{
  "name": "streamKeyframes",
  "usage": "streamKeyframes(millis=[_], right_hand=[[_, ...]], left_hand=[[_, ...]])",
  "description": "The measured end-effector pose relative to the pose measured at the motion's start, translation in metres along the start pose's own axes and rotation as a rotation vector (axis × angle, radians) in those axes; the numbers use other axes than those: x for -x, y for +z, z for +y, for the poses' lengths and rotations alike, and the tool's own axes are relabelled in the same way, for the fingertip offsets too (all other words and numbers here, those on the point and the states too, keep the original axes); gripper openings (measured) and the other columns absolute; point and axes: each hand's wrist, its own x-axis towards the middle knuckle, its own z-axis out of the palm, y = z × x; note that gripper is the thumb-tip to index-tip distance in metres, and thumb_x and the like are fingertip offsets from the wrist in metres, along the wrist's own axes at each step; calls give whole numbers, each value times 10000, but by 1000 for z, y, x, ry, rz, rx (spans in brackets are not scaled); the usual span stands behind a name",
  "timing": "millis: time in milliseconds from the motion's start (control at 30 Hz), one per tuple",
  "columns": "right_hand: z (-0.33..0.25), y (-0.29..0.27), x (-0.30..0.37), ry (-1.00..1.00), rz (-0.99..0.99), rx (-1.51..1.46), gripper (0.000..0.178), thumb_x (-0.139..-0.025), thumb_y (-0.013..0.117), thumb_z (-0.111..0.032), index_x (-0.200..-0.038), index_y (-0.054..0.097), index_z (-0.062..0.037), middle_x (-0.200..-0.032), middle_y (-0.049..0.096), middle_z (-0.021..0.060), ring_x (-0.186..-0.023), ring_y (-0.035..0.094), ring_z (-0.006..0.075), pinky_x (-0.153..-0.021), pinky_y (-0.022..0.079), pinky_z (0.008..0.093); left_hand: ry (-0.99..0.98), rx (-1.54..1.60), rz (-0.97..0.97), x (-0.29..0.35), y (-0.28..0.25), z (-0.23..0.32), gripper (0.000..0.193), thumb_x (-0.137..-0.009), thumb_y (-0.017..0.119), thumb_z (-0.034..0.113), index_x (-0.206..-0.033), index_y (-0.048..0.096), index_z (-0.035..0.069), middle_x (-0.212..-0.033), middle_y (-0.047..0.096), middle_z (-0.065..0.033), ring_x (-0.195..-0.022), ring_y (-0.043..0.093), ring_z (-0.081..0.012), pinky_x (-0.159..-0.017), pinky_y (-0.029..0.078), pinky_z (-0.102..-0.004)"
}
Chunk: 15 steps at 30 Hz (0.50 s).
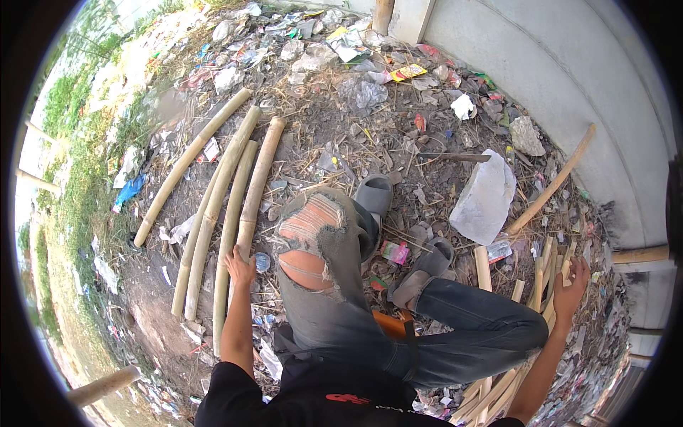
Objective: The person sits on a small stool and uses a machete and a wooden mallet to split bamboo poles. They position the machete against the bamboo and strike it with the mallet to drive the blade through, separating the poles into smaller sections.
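Left hand lies spread on pole beneath, seemingly taking hold; lifting needs wrapping; right hand, beside strips, can't tell

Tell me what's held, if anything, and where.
The left grip touches a bamboo pole on its nearer part; the right grip is at split bamboo strips. Neither hold can be confirmed.

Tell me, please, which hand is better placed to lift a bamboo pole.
Probably the left hand: it touches a bamboo pole, while the right hand is well away from it, by the split strips.
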Motion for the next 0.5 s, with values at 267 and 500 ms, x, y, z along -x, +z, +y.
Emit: streamKeyframes(millis=[267, 500], right_hand=[[-41, 48, -11, 36, -520, -172, 450, -808, 760, -22, -1235, 622, -50, -1454, 482, 152, -1155, 622, 264, -863, 567, 397], [11, 52, 10, 175, -511, -210, 410, -853, 675, 38, -1250, 607, -40, -1258, 588, 79, -927, 673, 195, -811, 537, 340]], left_hand=[[81, -288, 290, 112, 17, -46, 826, -963, 476, 656, -1547, 428, 73, -1451, 527, -268, -1270, 511, -539, -1020, 401, -690], [-343, -128, 166, 196, 73, -92, 895, -961, 415, 711, -1546, 420, 35, -1478, 464, -339, -1346, 462, -538, -1055, 377, -696]])
